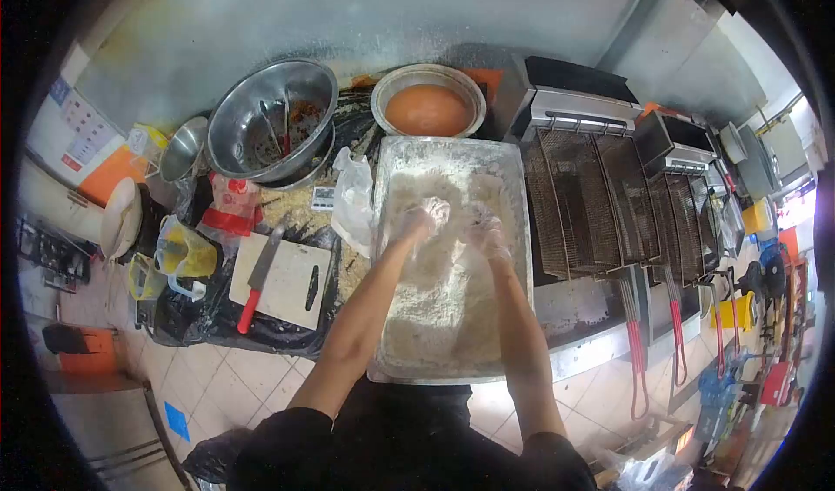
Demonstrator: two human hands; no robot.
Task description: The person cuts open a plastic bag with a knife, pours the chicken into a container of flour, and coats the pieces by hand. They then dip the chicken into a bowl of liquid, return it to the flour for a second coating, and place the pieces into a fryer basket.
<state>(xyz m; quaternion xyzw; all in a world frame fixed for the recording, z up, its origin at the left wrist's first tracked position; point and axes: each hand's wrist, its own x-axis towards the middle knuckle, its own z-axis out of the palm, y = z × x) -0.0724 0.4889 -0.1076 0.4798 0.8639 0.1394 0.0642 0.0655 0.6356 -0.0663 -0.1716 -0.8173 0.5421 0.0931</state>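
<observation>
A large rectangular metal tray point(380, 317) filled with white flour point(435, 308) lies directly in front of me. Both my hands are in the flour toward the tray's far half. My left hand point(426, 216) is coated white, and its fingers blend into the flour. A short gap to the right, my right hand point(489, 233) is also dusted, with its fingers pointing down and partly hidden. Whether either hand holds anything does not show. Just beyond the tray stands a metal bowl point(379, 108) of orange liquid batter point(426, 110).
Left of the tray are a white cutting board point(287, 265) with a red-handled knife point(252, 300), a small digital scale point(323, 199), a plastic jug point(187, 252) and a big steel bowl point(228, 108). Fryer baskets point(578, 195) with red handles sit close on the right.
</observation>
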